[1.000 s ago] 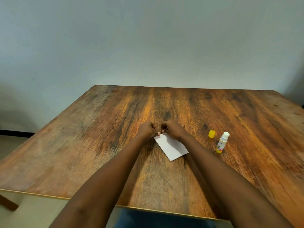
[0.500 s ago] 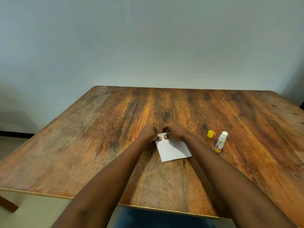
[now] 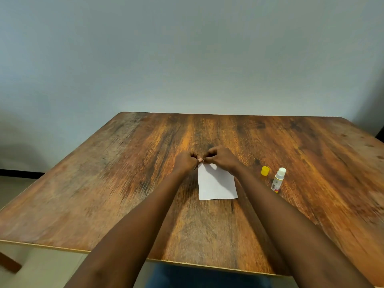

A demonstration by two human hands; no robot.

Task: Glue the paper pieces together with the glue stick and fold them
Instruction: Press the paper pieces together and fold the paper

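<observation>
A white paper piece [image 3: 216, 183] lies flat on the wooden table [image 3: 124, 183], its sides roughly square to me. My left hand [image 3: 185, 161] and my right hand [image 3: 222, 157] meet at the paper's far left corner, fingers curled, thumbs pinching that corner. The far edge of the paper is hidden under my right hand. To the right stands the uncapped glue stick [image 3: 278, 180], white with a yellow base, tilted slightly. Its yellow cap [image 3: 265, 171] sits just left of it.
The table's near edge [image 3: 187, 265] runs across the bottom of the view, and its far edge meets a plain grey wall [image 3: 187, 59]. The floor shows at the lower left.
The paper has turned from a diagonal lie to nearly straight. Both hands stayed together at its far corner and shifted slightly away from me.
</observation>
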